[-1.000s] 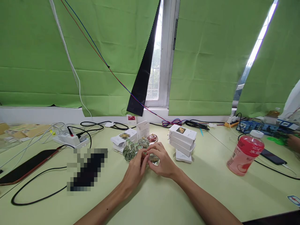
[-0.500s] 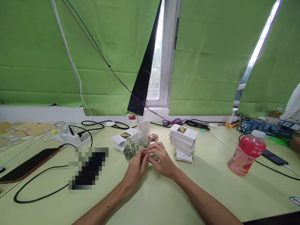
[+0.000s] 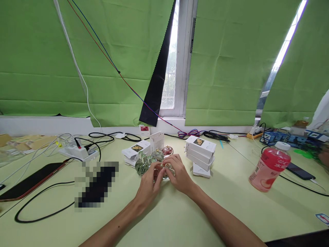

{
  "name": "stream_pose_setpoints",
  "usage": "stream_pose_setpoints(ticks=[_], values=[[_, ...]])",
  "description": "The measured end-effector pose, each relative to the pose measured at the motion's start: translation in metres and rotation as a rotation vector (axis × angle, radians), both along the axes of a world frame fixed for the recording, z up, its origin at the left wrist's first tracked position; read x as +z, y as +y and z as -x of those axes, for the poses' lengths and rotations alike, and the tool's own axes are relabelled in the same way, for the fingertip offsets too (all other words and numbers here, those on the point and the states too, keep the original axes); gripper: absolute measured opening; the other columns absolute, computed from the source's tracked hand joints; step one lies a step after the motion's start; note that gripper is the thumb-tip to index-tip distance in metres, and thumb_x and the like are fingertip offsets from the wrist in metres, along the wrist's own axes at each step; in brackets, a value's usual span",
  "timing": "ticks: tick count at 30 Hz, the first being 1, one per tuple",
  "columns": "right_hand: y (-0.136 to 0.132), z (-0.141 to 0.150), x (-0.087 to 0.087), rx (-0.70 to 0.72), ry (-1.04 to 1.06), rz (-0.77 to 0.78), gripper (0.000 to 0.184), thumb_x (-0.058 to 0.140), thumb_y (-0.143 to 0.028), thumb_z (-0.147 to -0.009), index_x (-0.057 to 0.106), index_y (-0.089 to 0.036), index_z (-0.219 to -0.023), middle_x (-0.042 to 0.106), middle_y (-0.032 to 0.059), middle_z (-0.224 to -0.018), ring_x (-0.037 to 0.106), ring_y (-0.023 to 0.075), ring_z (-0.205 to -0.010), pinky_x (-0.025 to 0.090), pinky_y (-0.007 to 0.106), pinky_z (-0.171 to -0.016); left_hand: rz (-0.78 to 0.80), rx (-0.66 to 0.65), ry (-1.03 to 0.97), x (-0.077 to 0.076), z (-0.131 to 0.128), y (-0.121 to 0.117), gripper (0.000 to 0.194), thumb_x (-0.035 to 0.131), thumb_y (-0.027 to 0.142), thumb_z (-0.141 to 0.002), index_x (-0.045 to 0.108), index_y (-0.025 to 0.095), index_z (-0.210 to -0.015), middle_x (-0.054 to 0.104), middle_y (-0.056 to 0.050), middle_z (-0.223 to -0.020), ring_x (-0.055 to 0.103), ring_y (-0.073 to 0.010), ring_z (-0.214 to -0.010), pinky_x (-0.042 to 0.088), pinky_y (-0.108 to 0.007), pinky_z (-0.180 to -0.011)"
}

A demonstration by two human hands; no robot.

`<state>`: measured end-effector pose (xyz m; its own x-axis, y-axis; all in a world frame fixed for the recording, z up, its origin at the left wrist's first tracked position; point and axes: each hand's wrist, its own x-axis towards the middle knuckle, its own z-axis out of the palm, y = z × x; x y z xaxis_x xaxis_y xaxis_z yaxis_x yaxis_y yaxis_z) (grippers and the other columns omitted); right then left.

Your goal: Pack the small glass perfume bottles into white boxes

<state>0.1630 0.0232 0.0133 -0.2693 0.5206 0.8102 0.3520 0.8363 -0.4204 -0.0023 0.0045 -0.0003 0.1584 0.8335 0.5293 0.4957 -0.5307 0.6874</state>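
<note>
My left hand (image 3: pixel 149 180) is closed, thumb and fingers curled in at the middle of the table. Its fingertips meet those of my right hand (image 3: pixel 178 174), pinched at the top of a small clear glass bottle (image 3: pixel 170 168). My fingers cover most of this bottle, so the exact part pinched is hidden. Several green glass bottles with shiny silver caps (image 3: pixel 144 163) stand to the left of my hands. Behind my fingertips are a round clear glass bottle (image 3: pixel 157 155) and a round bottle with red contents (image 3: pixel 168 150).
White boxes (image 3: pixel 200 151) are stacked to the right, and more white boxes (image 3: pixel 136 150) lie to the left. A pink drink bottle (image 3: pixel 269 168) stands at the right. Left are a power strip (image 3: pixel 79 151), a tablet-like device (image 3: pixel 33 180) and a blurred-out dark object (image 3: pixel 97 185).
My right fingers have lifted and shifted slightly, showing more of the glass bottle beneath. My left hand stays almost in place. The whole view has moved a little.
</note>
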Motion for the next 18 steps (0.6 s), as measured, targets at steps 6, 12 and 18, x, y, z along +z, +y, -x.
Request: stream_pose_setpoints(ticks=[6,12,18], values=[[0.0066,-0.0049,-0.0032,-0.191,0.175,0.049,0.014,0.052,-0.015,-0.095,0.062,-0.022,-0.101,0.065,0.0063,-0.094,0.059,0.0227,-0.094,0.052,0.037,-0.081,-0.133,-0.013,0.077,0.0042,-0.0034,-0.0023,0.017,0.045,0.034,-0.099,0.056,0.021,-0.105,0.061,-0.009,-0.112,0.063,-0.0125,-0.067,0.050,-0.023,-0.052],[0.0104,-0.0065,-0.0055,-0.269,0.195,0.079,0.011,0.056,-0.016,-0.094,0.064,-0.021,-0.099,0.066,0.0055,-0.092,0.061,0.0214,-0.088,0.052,0.034,-0.076,-0.130,-0.072,0.170,0.0020,-0.0030,0.0007,0.016,0.047,0.025,-0.096,0.058,0.022,-0.108,0.056,-0.010,-0.134,0.061,-0.0081,-0.059,0.055,-0.025,-0.054],[0.0102,-0.0064,-0.0062,-0.255,0.183,0.079,0.014,0.056,-0.016,-0.095,0.066,-0.022,-0.103,0.069,0.0059,-0.096,0.062,0.0216,-0.091,0.052,0.034,-0.077,-0.044,-0.129,0.211,-0.0034,-0.0020,0.0029,0.028,0.048,0.024,-0.094,0.054,0.023,-0.121,0.052,-0.013,-0.145,0.064,-0.0091,-0.057,0.058,-0.029,-0.059]])
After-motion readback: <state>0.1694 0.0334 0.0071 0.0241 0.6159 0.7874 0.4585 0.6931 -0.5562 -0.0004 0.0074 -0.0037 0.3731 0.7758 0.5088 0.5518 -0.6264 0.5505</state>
